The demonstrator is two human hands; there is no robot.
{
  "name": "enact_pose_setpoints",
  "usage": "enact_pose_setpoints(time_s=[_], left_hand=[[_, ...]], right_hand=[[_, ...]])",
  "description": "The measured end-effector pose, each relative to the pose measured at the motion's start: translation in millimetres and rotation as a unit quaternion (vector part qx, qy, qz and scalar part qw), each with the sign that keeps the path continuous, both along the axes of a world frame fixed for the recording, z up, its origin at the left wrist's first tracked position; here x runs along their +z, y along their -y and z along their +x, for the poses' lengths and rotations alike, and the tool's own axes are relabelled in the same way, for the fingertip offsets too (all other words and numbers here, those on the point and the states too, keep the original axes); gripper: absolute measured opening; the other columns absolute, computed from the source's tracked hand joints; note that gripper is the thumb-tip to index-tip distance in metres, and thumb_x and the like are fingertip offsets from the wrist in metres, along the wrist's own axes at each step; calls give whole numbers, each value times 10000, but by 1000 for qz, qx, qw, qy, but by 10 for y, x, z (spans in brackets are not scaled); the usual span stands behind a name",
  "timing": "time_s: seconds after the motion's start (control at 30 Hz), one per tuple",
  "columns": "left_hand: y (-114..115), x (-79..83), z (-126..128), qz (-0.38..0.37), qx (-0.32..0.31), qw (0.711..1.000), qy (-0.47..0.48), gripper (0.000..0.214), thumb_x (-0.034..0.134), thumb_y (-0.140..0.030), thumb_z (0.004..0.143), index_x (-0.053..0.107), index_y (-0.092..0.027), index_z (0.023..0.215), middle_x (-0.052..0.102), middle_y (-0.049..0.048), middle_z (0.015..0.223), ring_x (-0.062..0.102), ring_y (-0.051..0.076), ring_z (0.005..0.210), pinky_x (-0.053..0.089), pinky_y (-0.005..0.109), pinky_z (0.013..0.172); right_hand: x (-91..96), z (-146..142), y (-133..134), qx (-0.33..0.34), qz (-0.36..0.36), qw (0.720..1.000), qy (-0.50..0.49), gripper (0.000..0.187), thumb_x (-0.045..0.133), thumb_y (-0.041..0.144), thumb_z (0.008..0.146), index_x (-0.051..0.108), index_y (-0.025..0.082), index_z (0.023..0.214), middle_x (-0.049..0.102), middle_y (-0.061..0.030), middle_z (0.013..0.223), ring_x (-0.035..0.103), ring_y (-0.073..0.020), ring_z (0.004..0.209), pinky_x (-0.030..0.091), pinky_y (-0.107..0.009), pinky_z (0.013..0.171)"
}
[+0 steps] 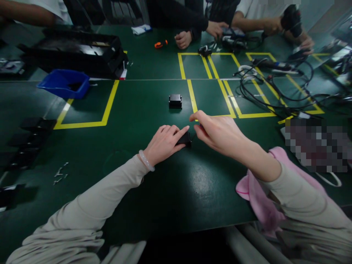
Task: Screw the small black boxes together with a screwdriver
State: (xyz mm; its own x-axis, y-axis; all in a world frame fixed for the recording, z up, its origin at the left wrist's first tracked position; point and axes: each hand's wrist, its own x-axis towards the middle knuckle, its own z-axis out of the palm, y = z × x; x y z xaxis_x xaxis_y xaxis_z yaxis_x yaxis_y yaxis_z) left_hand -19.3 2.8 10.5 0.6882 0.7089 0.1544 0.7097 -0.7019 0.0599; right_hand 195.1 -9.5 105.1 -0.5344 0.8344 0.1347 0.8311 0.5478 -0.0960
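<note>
My left hand [164,143] rests on a small black block-shaped part [184,139], thumb along its near side and fingers over its top, holding it on the table. Just to its right, my right hand [220,132] is raised with the fingers curled toward the part's right end. Whatever those fingertips may pinch is too small or hidden to make out. A second black block-shaped part [175,101] with shiny metal bits on its sides stands farther back on the green table [132,106].
Several black parts [33,139] line the left side, near loose small metal pieces [59,174]. A blue bin [66,83] stands before a large black tray [74,53]. Cables [275,95] lie at right, a pink cloth [258,198] under my right forearm. Co-workers' hands [183,39] are across the table.
</note>
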Motion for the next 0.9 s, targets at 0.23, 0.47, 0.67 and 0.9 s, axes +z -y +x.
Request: enact_pose_setpoints(time_s=[0.23,0.47,0.67,0.9], left_hand=[[-28,-39,-12,-31,15,999,21,592,606,-442,994,464,-175,1503,623,128,1194,564,290,1039,429,408,901],[-93,-138,-34,-61,33,995,70,581,623,-543,962,552,-138,1372,634,138,1154,570,300,1021,448,416,875],[-123,-143,-48,-112,39,982,146,453,709,-509,908,619,-160,1183,621,136,1219,583,298,1081,475,446,956],[-110,-76,-38,-138,41,978,153,406,670,-473,936,576,-186,1207,653,116,1259,628,292,1129,493,455,974]], right_hand=[[-53,9,-13,-16,5,1000,-15,292,399,272,1039,632,165,1178,747,-67,783,655,-200,649,272,-285,584],[-63,68,-17,-39,12,999,-9,294,453,358,1043,674,165,1055,739,-67,741,640,-196,626,244,-281,580],[-37,70,-4,-44,7,999,2,281,460,332,1034,685,165,1041,735,-63,726,603,-179,595,223,-279,581],[-45,114,-16,-43,0,999,-12,285,461,326,1025,693,161,1044,733,-67,732,595,-180,597,224,-284,581]])
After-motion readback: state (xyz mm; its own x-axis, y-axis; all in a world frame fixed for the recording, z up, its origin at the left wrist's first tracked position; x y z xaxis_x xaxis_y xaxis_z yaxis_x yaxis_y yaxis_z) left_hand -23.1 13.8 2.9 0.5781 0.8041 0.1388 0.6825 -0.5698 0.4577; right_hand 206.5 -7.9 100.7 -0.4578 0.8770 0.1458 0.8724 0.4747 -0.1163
